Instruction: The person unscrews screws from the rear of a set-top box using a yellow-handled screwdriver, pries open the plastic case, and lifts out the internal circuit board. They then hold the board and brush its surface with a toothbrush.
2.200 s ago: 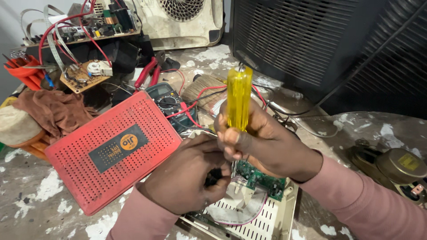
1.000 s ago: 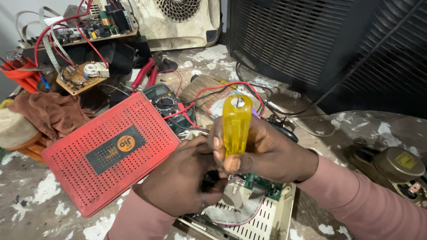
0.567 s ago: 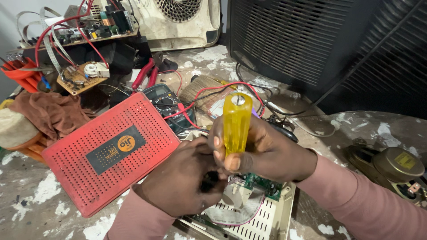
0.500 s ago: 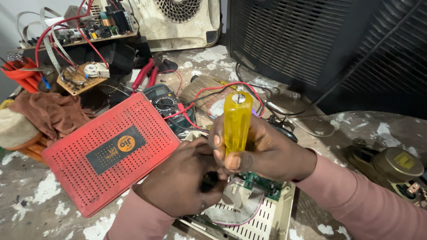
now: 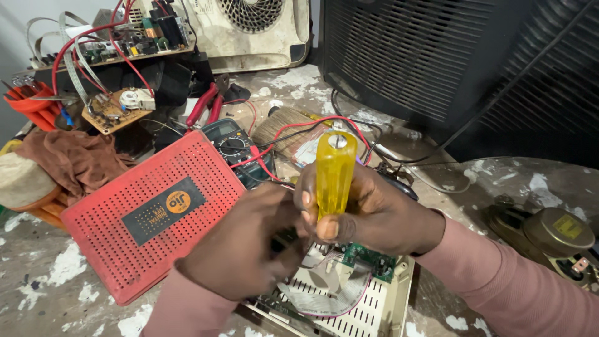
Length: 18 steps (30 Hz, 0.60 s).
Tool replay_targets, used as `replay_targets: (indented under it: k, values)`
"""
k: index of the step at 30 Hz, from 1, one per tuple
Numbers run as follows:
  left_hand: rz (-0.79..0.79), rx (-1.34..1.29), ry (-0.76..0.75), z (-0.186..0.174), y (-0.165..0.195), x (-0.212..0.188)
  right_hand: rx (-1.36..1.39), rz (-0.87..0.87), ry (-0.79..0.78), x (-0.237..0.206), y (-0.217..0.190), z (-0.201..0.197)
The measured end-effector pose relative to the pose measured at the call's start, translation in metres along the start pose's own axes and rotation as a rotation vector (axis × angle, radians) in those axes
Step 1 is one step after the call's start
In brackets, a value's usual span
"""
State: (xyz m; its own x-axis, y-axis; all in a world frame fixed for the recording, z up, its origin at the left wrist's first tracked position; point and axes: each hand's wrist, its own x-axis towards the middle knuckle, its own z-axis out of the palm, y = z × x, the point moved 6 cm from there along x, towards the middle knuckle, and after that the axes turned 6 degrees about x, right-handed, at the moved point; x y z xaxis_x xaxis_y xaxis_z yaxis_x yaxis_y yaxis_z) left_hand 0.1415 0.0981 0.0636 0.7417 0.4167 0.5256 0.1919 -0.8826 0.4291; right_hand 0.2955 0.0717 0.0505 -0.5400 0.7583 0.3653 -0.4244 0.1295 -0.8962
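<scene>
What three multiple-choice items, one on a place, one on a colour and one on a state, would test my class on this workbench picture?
1. Where does the red vented cover lie?
A. left of the hands
B. on the fan
C. on the speaker

2. What colour is the screwdriver handle?
A. blue
B. yellow
C. black

3. How is the screwdriver held?
A. lying flat
B. upright in the right hand
C. untouched

Answers: 1 A, it rests on the table beside the left hand; 2 B, the handle is clear yellow; 3 B, fingers wrap it, handle end up.

Red perforated cover [image 5: 150, 215], multimeter [image 5: 234, 142], brown cloth [image 5: 72, 163], dark speaker grille [image 5: 437, 56].
</scene>
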Motion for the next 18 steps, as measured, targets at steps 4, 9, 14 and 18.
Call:
replay_targets:
  k: [4,9,14,18]
  values:
    - [-0.158,-0.089,0.156,-0.02,-0.008,-0.001,-0.019,0.032,0.088,0.001,-0.003,-0.004]
    - [-0.096,-0.29,0.126,-0.018,-0.01,0.012,-0.329,-0.05,0.051,0.002,-0.024,-0.004]
    - [-0.104,-0.364,-0.143,0.006,-0.014,0.021,-0.448,-0.031,0.038,0.0,-0.033,-0.007]
    - [-0.073,-0.432,-0.239,0.018,-0.017,0.024,-0.251,0.044,0.005,0.0,-0.029,-0.01]
